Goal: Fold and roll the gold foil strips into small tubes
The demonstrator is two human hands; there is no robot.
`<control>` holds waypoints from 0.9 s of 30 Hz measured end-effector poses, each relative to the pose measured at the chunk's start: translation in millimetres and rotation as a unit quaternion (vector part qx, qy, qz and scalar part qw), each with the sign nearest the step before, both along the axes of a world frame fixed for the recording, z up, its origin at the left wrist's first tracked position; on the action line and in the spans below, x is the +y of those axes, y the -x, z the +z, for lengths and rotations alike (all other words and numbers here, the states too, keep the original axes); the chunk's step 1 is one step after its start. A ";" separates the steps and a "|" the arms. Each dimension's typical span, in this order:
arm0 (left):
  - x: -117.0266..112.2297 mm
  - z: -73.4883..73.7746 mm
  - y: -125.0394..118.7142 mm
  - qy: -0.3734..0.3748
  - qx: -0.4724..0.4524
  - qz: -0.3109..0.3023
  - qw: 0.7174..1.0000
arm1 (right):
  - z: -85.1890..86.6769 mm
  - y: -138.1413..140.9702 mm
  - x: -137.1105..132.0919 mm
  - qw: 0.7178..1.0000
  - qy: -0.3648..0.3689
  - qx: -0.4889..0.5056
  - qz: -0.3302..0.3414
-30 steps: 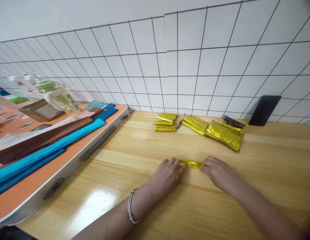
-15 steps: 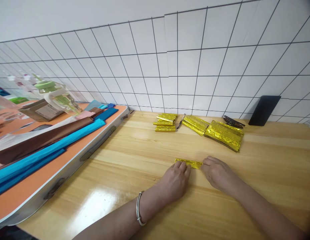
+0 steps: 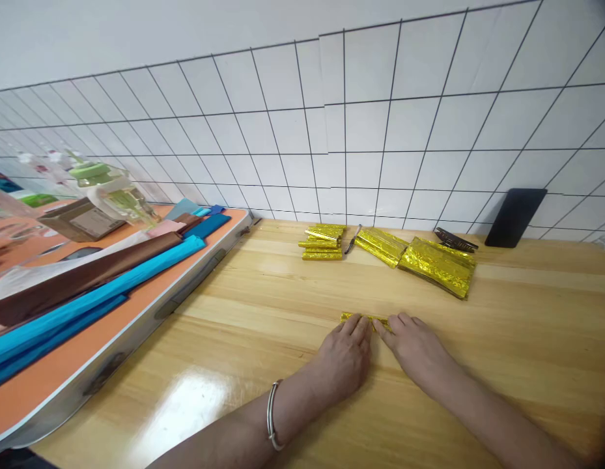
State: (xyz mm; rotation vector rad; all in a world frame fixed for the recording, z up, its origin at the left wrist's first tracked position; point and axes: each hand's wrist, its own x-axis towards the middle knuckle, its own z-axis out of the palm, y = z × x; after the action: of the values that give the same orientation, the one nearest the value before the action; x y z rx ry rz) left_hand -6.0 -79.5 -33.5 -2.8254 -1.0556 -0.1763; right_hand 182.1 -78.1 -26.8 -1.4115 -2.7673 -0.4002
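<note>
A narrow folded strip of shiny gold foil paper (image 3: 350, 316) lies crosswise on the wooden table, mostly covered by my hands. My left hand (image 3: 345, 355), with a silver bangle at the wrist, presses its closed fingers down on the strip's left and middle part. On the right end my right hand (image 3: 415, 345) grips the foil, its thumb reaching along the strip towards the left fingers. Farther back lies a small pile of rolled gold foil strips (image 3: 322, 242). To its right are flat gold foil sheets (image 3: 380, 245) and a thicker stack of gold foil sheets (image 3: 439, 267).
A pen (image 3: 353, 240) lies between the foil piles. Against the tiled wall (image 3: 370, 130) are a dark claw clip (image 3: 456, 240) and a leaning black phone (image 3: 516, 217). On the left, an orange-topped table (image 3: 150, 319) carries folded coloured paper (image 3: 136, 280), a cardboard box (image 3: 82, 220) and a bottle (image 3: 117, 192).
My right hand has shifted left along the strip, its thumb now stretched towards the left hand. The left fingers have straightened and lie flatter on the foil.
</note>
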 end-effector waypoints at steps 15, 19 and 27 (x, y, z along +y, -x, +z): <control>0.6 2.8 2.9 -0.019 0.015 -0.023 0.999 | -24.1 4.6 -5.4 0.994 -0.035 0.085 0.057; 0.4 2.5 3.0 -0.026 0.010 -0.016 0.999 | -31.1 5.5 -6.4 0.994 -0.034 0.091 0.057; -1.3 0.8 4.5 0.001 -0.005 -0.005 1.000 | -30.6 15.2 -11.6 0.999 -0.018 0.039 0.011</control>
State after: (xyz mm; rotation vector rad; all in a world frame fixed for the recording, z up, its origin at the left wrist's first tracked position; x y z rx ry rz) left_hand -10.5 -80.8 -32.7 -2.8342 -1.0453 -0.1916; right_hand 167.0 -89.7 -57.3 -1.3584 -2.6981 -0.3832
